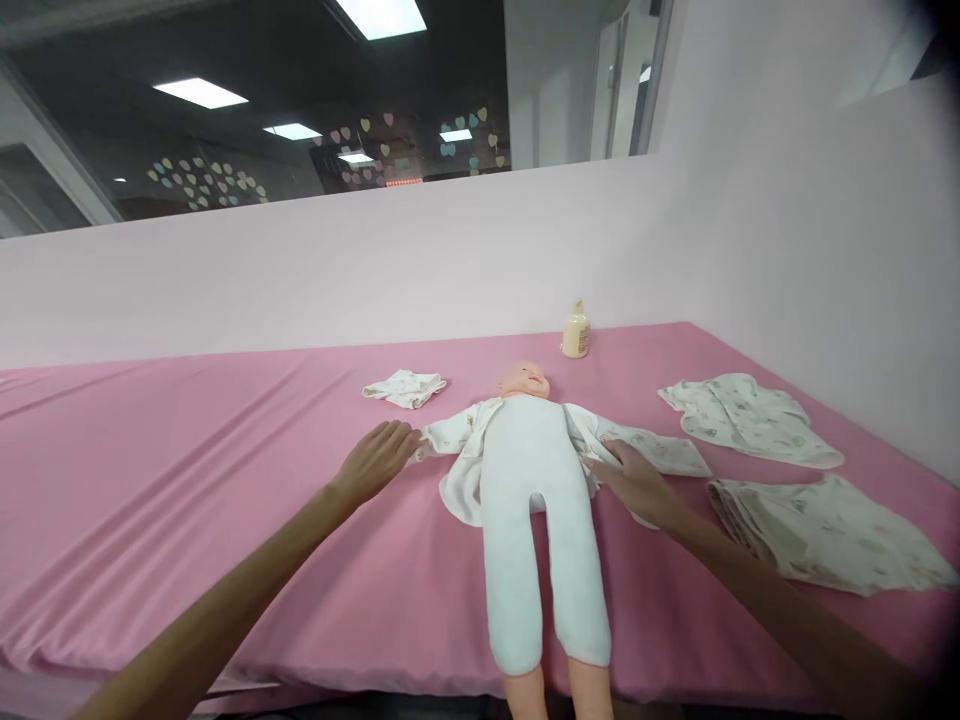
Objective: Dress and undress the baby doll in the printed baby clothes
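A baby doll (536,480) in a pale blue bodysuit lies on its back on the pink sheet (225,480), head away from me. An open white printed jacket (465,440) is spread under it, sleeves out to both sides. My left hand (379,458) rests at the cuff of the doll's left-side sleeve, fingers curled on the cloth. My right hand (634,478) lies flat on the right side of the jacket, beside the doll's hip, fingers stretched out.
A small folded white cloth (405,387) lies behind my left hand. A cream bottle (576,331) stands near the pink wall. Two more printed garments (750,415) (825,535) lie on the right. The doll's legs hang past the table's near edge.
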`<state>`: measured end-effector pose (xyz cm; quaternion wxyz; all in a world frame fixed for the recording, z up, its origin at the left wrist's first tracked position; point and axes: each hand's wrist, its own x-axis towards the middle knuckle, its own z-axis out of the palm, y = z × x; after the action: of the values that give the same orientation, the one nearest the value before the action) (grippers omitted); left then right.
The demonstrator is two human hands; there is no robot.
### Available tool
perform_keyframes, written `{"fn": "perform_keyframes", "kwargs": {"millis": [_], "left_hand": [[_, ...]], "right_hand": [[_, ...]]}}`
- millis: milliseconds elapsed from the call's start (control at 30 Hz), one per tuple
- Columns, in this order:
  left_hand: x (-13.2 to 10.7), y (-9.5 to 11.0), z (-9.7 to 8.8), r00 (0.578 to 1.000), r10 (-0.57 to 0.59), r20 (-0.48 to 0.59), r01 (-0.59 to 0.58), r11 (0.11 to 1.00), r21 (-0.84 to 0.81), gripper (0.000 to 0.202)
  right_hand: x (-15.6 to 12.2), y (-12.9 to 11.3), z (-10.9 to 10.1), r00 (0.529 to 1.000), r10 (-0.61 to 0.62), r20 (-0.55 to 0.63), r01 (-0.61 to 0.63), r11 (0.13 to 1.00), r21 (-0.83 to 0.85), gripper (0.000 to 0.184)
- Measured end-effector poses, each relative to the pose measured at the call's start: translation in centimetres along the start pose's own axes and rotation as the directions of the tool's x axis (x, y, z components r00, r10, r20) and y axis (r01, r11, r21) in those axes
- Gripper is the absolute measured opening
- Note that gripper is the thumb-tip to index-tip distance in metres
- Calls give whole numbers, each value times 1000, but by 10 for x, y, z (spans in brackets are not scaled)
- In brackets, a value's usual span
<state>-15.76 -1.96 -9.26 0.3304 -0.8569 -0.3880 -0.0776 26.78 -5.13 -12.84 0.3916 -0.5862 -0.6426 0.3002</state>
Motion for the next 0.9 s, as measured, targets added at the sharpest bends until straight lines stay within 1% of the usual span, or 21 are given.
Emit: {"fn": "perform_keyframes", "kwargs": {"millis": [67,100,200,300,367,433,500,533,600,633,667,700,733,767,800,833,867,900], "left_hand": [[-7,-1,3,997,63,40,-62,998,-19,23],[-12,-2,4,995,74,71,-71,997,-38,23],[-25,0,1,980,71,186,-52,993,-104,27],[-34,5,-1,953,-9,304,45,993,-112,25],[-38,9,2,927,-87,366,128,988,-90,20],[-40,10,7,906,-127,404,161,986,-51,19],[-41,11,10,901,-161,404,171,985,10,23],[-40,12,10,899,-202,388,198,979,50,27],[-36,18,3,885,-333,325,309,943,124,33],[-31,25,-2,872,-395,288,375,918,127,34],[-26,34,-9,856,-451,253,443,892,91,34],[-19,45,-16,845,-480,236,493,870,2,34],[-11,58,-23,839,-489,239,530,834,-156,32],[-3,72,-29,813,-519,265,583,738,-340,31],[5,86,-34,777,-529,340,627,610,-485,33],[12,99,-37,743,-528,412,663,491,-566,38],[19,110,-39,707,-529,470,695,395,-601,45],[25,118,-40,684,-510,522,716,335,-612,49]], "right_hand": [[0,0,-1,1000,-5,4,5,1000,7,37],[-1,1,-1,1000,-4,7,4,1000,8,37],[-1,2,-2,1000,-1,28,1,1000,-2,35],[0,4,-2,999,-1,48,2,1000,-21,33],[-1,3,-2,999,8,40,-7,1000,-26,33],[-2,-1,-3,999,26,18,-26,1000,-15,32],[-3,-9,-4,998,63,12,-63,998,23,32],[-3,-14,-5,996,86,16,-86,995,56,31],[-4,-25,-8,991,125,45,-131,979,157,31],[-4,-29,-10,988,142,67,-153,965,214,32],[-4,-33,-11,984,153,88,-171,950,262,33],[-4,-35,-12,982,157,103,-181,938,295,34],[-4,-36,-12,981,157,110,-184,932,311,34],[-5,-36,-12,982,156,103,-180,933,310,34],[-5,-34,-11,984,155,89,-174,940,295,34],[-7,-30,-9,985,157,72,-170,947,273,33],[-8,-26,-8,984,167,57,-176,952,249,34],[-10,-22,-8,981,185,56,-193,955,224,35]]}}
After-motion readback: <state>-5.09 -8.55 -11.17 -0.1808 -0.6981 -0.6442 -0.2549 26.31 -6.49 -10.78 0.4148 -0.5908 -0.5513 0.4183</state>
